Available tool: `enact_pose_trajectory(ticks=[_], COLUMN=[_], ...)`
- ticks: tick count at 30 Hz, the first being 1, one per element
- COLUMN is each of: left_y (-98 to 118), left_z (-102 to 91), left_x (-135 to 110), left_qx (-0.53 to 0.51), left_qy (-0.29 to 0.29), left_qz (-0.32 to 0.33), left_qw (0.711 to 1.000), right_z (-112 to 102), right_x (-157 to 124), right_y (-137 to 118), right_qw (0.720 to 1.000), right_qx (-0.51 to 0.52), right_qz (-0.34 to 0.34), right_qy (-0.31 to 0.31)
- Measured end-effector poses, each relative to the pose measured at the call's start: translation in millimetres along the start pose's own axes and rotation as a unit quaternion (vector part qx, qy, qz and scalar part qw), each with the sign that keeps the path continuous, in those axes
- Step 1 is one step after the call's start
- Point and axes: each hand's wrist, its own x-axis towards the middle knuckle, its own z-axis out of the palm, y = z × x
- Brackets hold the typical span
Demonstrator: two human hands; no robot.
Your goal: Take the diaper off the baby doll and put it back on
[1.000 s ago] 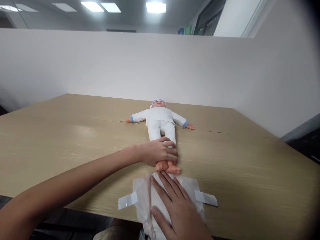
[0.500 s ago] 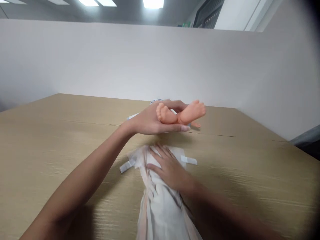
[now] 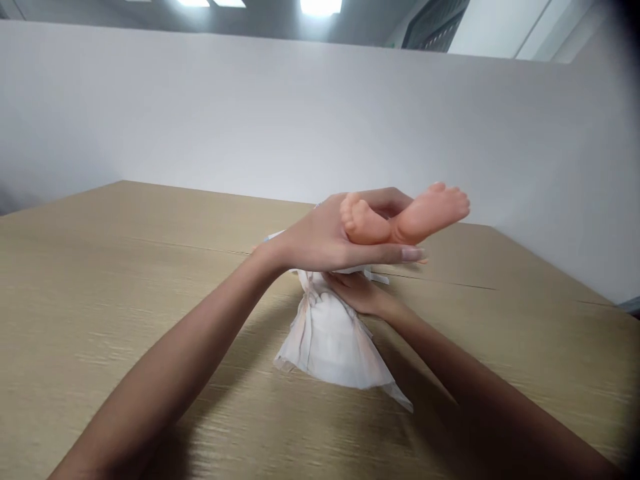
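My left hand (image 3: 340,233) is closed around the legs of a baby doll (image 3: 425,217), holding both feet up with the soles toward me. The rest of the doll is mostly hidden behind that hand. Below it lies a white disposable diaper (image 3: 330,340), unfolded on the table, its near end flared out toward me. My right hand (image 3: 357,291) rests on the diaper's far part, under the raised legs, fingers stretched forward and partly covered by my left hand. A white fastening tab (image 3: 380,278) sticks out to the right of the diaper.
The wooden table (image 3: 125,287) spreads out on both sides, with thin seams running across it. A pale partition wall (image 3: 225,113) rises behind its far edge.
My right hand has pushed the diaper forward, away from me, beneath the lifted doll legs. My left hand and the doll's feet appear nearer and a little farther right.
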Motion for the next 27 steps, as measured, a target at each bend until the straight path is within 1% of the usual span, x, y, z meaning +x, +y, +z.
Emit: enact_pose_trajectory(ticks=[2,3,4,5,6,7,8,10,11,14,16,18,21,24,27], left_y=[0,0,0,-1,-1,-1,-2,0,1,6,10,11,5,-10,-27], left_z=[0.5,1.2,2.5,4.3,6.8,10.0,13.8,22.5,26.9,35.0,33.6,27.1,15.4,12.9,20.2], left_x=[-1,-2,-3,-4,-6,-8,-10,-16,-20,-34,-48,-67,-103,-140,-166], left_qx=[0.005,0.010,0.014,0.016,0.016,0.014,0.011,0.007,0.007,0.012,0.035,0.093,0.191,0.206,0.202], left_qy=[-0.003,-0.004,-0.005,-0.005,-0.003,-0.003,-0.003,-0.013,-0.020,-0.025,-0.016,-0.023,-0.073,-0.123,-0.151], left_qz=[-0.013,-0.020,-0.027,-0.034,-0.037,-0.041,-0.045,-0.054,-0.058,-0.059,-0.062,-0.069,-0.052,-0.025,-0.028], left_qw=[1.000,1.000,1.000,0.999,0.999,0.999,0.999,0.998,0.998,0.998,0.997,0.993,0.977,0.971,0.967], right_z=[-14,-22,-30,-38,-46,-52,-56,-62,-63,-62,-62,-63,-65,-59,-46], right_x=[-24,-37,-50,-61,-71,-79,-84,-88,-87,-83,-85,-92,-112,-132,-144], right_y=[-7,-11,-17,-23,-29,-35,-42,-54,-59,-67,-66,-60,-44,-22,-4], right_qw=[0.999,0.998,0.996,0.993,0.989,0.985,0.982,0.982,0.984,0.989,0.990,0.991,0.994,0.984,0.969], right_qx=[-0.007,-0.013,-0.020,-0.031,-0.044,-0.055,-0.062,-0.047,-0.027,0.024,0.027,0.019,-0.026,-0.118,-0.179], right_qz=[0.017,0.042,0.075,0.112,0.143,0.161,0.164,0.134,0.109,0.034,-0.009,-0.038,-0.074,-0.133,-0.169], right_qy=[-0.034,-0.049,-0.049,-0.037,-0.010,0.027,0.066,0.126,0.139,0.142,0.139,0.129,0.080,0.026,-0.004])
